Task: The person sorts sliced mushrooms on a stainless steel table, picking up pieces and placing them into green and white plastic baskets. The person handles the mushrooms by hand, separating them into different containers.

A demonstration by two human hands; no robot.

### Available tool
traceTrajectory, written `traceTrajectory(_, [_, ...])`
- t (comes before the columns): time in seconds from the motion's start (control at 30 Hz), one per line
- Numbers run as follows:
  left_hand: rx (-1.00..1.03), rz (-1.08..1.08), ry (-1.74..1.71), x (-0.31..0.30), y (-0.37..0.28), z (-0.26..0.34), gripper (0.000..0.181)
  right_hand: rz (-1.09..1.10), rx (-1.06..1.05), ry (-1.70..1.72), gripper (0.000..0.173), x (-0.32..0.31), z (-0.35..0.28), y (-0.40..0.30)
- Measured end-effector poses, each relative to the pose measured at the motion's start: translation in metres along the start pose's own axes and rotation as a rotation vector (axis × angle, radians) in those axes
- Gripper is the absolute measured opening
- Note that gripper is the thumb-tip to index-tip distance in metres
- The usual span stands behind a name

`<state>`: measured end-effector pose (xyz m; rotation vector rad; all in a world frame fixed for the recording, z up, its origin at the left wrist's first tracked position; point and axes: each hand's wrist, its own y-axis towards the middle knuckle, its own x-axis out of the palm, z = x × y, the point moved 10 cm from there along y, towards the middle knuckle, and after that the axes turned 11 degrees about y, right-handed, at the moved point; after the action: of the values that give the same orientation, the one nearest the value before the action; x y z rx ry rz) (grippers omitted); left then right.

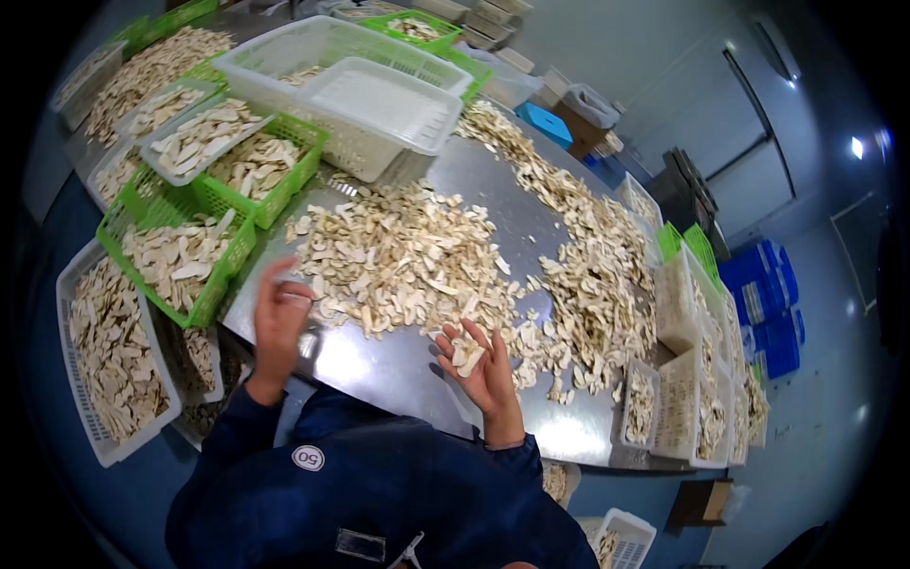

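Observation:
Pale dried slices, which look like sliced mushroom, lie in a broad heap (412, 256) on the stainless steel table (355, 366). My left hand (279, 313) is raised at the heap's left edge, blurred, its fingers bent; whether it pinches a slice I cannot tell. Palm up at the near edge of the heap, my right hand (483, 366) holds a few slices (466, 354) on its palm and fingers. A second, longer heap (576, 263) curves along the right side of the table and touches the first near my right hand.
Green plastic baskets (206, 299) with slices stand at the left, beside a white basket (167, 391) holding more. At the back, a white tray (384, 99) rests on a large translucent crate (341, 35). Several white baskets (668, 405) line the table's right end.

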<state>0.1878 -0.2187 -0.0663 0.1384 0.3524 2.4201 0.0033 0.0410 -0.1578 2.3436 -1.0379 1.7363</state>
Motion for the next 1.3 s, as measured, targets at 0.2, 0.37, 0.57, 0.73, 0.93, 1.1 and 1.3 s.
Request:
traceTrajectory(0.2, [-0.736, -0.591, -0.694, 0.179, -0.069, -0.077, 0.047, -0.029, -0.16, -0.016, 0.058, -0.002, -0.029, -0.009])
traceTrajectory(0.37, [-1.066, -0.763, -0.912, 0.253, -0.1, -0.076, 0.051, 0.016, -0.347, -0.574, 0.058, 0.005, -0.046, -0.004])
traceTrajectory(0.57, [-1.215, -0.698, -1.096, 0.27, -0.092, -0.093, 0.041, 0.115, -0.455, -0.523, 0.049, -0.015, -0.075, -0.002])
traceTrajectory(0.73, [-1.238, -0.514, -1.162, 0.248, -0.076, -0.114, 0.039, 0.227, -0.399, -0.539, 0.029, -0.051, -0.089, -0.011])
traceTrajectory(0.93, [-0.786, -0.323, -1.291, 0.168, 0.046, -0.072, 0.034, 0.312, -0.352, -0.548, 0.02, -0.069, -0.089, -0.027])
traceTrajectory(1.1, [-0.32, 0.025, -1.38, 0.035, 0.17, -0.066, 0.041, 0.277, -0.355, -0.712, 0.018, -0.061, -0.102, -0.024])
traceTrajectory(1.3, [-0.41, 0.016, -1.16, 0.076, 0.154, -0.105, 0.027, 0.253, -0.316, -1.051, 0.021, -0.07, -0.113, -0.023])
